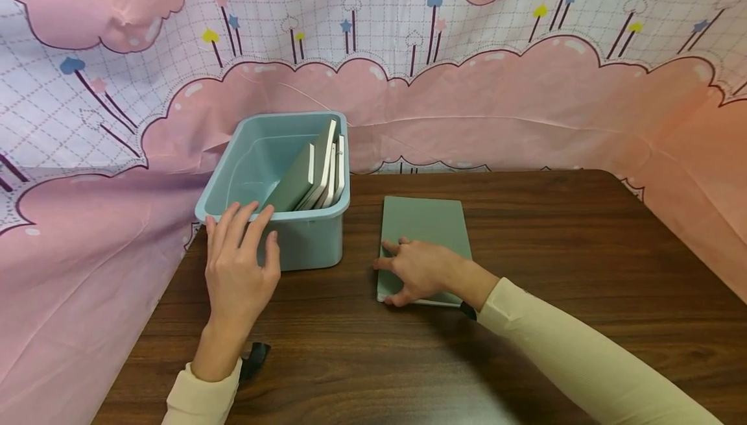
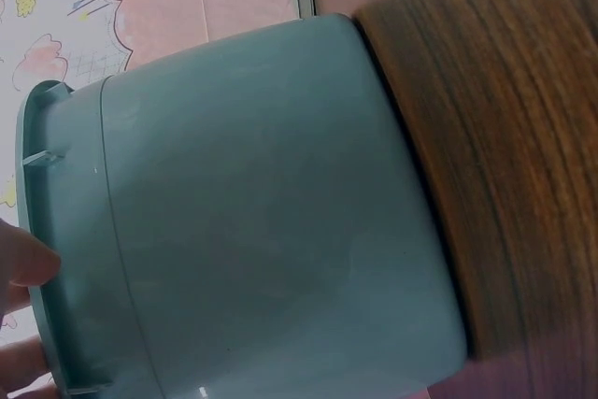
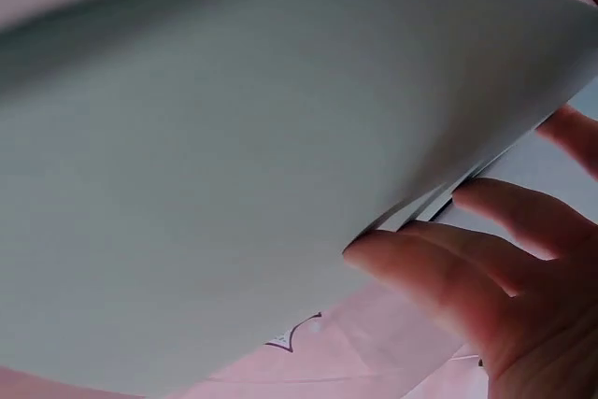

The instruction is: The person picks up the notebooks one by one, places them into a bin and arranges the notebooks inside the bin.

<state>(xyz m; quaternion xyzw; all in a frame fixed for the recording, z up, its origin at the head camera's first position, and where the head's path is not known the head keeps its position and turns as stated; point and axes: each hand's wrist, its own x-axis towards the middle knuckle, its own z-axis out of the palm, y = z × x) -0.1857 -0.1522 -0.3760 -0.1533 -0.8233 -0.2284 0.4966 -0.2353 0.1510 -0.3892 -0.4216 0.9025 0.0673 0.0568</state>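
Note:
A pale blue plastic bin [image 1: 312, 237] stands at the left of the table, and its outer wall [image 2: 252, 221] fills much of the left wrist view. Over its near rim reach the fingers of my left hand [image 1: 239, 276], fairly straight, the thumb apart from them. On the table to the bin's right lies a grey-green notebook [image 1: 423, 214] with a pale page edge. My right hand [image 1: 423, 269] spreads across it, fingertips at the left edge and thumb by the near left corner. In the right wrist view, fingers [image 3: 430, 277] touch the edge of the grey-green cover [image 3: 224, 147].
Several notebooks [image 1: 297, 178] with grey-green covers lean against the right side inside the bin. The dark wooden table [image 1: 554, 250] extends to the right and front. A patterned pink and white cloth [image 1: 496, 100] hangs behind and along the sides.

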